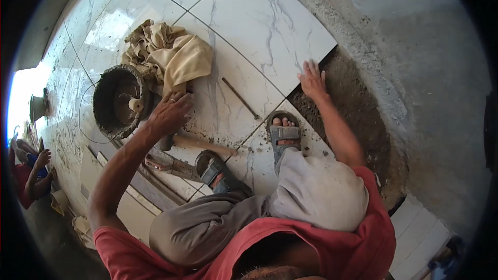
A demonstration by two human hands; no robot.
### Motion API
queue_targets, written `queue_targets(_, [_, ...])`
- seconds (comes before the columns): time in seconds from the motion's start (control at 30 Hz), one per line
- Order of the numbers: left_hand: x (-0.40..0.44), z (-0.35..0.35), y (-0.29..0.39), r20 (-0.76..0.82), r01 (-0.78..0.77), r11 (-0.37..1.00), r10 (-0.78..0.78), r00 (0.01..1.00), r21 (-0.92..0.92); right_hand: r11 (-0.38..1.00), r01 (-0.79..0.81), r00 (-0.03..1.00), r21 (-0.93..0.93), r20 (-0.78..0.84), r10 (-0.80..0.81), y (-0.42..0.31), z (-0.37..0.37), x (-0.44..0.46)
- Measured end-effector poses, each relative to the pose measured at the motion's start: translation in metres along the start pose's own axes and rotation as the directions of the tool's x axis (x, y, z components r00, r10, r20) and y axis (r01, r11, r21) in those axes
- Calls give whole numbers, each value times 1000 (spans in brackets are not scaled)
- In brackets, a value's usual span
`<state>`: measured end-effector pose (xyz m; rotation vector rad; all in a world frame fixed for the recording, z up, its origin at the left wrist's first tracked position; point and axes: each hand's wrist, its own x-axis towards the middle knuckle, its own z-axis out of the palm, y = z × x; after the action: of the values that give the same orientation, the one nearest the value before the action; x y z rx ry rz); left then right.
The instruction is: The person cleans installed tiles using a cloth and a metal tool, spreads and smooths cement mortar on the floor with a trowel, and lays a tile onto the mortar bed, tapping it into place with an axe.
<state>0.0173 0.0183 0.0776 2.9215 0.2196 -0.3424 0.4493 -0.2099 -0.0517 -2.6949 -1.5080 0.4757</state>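
My left hand is at the lower edge of a crumpled beige cloth, beside a dark bucket with a pale round object inside. Its fingers are bent, and whether they grip the cloth is unclear. My right hand rests with fingers spread at the corner of a white marbled tile, next to bare dark soil. A thin rod lies on the tiles between my hands. Below my left hand lies a hammer with a wooden handle.
My sandalled feet stand on the tiles near the soil gap. A trowel and long tile strips lie at the lower left. Another person is at the far left, near a second bucket. Grey concrete spans the right.
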Motion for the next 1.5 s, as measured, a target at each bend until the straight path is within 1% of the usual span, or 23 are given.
queue_targets(0.07, [-15, 21, 18, 9, 0, 995, 1, 1000, -105, 988, 69, 988, 136, -148, -48, 12, 9, -6])
queue_targets(0.13, [-9, 35, 24, -6, -19, 981, 18, 1000, -191, 978, 81, 987, 194, -155, -52, 20, -8, -17])
queue_targets(0.2, [-3, 50, 48, 351, 141, 944, -28, 936, -298, 965, 105, 986, 242, -152, -69, 25, -31, -40])
queue_targets(0.3, [20, 70, 71, 461, 103, 945, 54, 886, -309, 985, 3, 999, 173, -38, 4, 42, -59, -95])
queue_targets(0.37, [33, 97, 72, 351, -26, 934, 160, 923, -357, 975, -24, 1000, 222, -10, 27, 48, -82, -144])
queue_targets(0.43, [49, 91, 74, 465, -14, 899, 239, 853, -438, 943, -162, 987, 290, 50, 154, 44, -80, -204])
queue_targets(0.57, [67, 99, 76, 570, -156, 921, 347, 744, -357, 932, -306, 915, 195, 332, 231, 22, -71, -279])
queue_targets(0.63, [68, 109, 77, 580, -204, 924, 364, 729, -324, 910, -223, 954, 350, 271, 130, 13, -48, -307])
queue_targets(0.7, [74, 108, 76, 576, -251, 925, 375, 726, -286, 831, -289, 941, 476, 301, 156, -14, -50, -322])
queue_targets(0.77, [71, 105, 79, 568, -224, 929, 359, 741, -295, 616, -607, 782, 502, 514, 351, -31, -34, -336])
queue_targets(0.83, [73, 95, 85, 586, -171, 939, 321, 744, -297, 625, -546, 835, 557, 420, 355, -40, -14, -362])
queue_targets(0.87, [70, 90, 85, 613, -104, 952, 268, 744, -289, 664, -475, 879, 578, 339, 334, -41, -4, -372])
queue_targets(0.93, [71, 104, 77, 578, -103, 939, 286, 764, -328, 738, -325, 942, 591, 134, 308, -40, 14, -393])
queue_targets(1.0, [68, 107, 79, 561, -111, 923, 315, 765, -368, 786, -238, 946, 570, -47, 321, -35, 29, -415])
queue_targets(1.03, [67, 102, 82, 588, -15, 926, 252, 769, -378, 800, -220, 931, 558, -123, 343, -28, 36, -425])
queue_targets(1.13, [65, 95, 86, 639, 143, 912, 151, 754, -384, 811, -288, 854, 509, -247, 458, 1, 58, -458])
queue_targets(1.23, [62, 100, 92, 692, 291, 873, 72, 718, -392, 772, -530, 729, 350, -278, 626, 31, 71, -503])
queue_targets(1.27, [63, 102, 92, 706, 376, 843, 7, 708, -385, 743, -558, 709, 369, -253, 658, 41, 71, -516])
queue_targets(1.33, [62, 99, 98, 719, 376, 853, -1, 695, -362, 263, -646, 361, 716, -16, 932, 47, 51, -533])
queue_targets(1.37, [65, 97, 100, 709, 388, 846, -18, 705, -365, 219, -659, 333, 720, 18, 943, 43, 50, -545])
queue_targets(1.43, [73, 93, 105, 752, 402, 856, -24, 659, -326, 114, -743, 342, 659, 228, 912, 33, 51, -564])
queue_targets(1.47, [72, 99, 100, 756, 408, 846, -9, 654, -343, 157, -741, 409, 653, 253, 877, 21, 51, -567])
queue_targets(1.5, [70, 99, 97, 758, 419, 833, 1, 652, -361, 137, -746, 404, 651, 279, 871, 9, 52, -567])
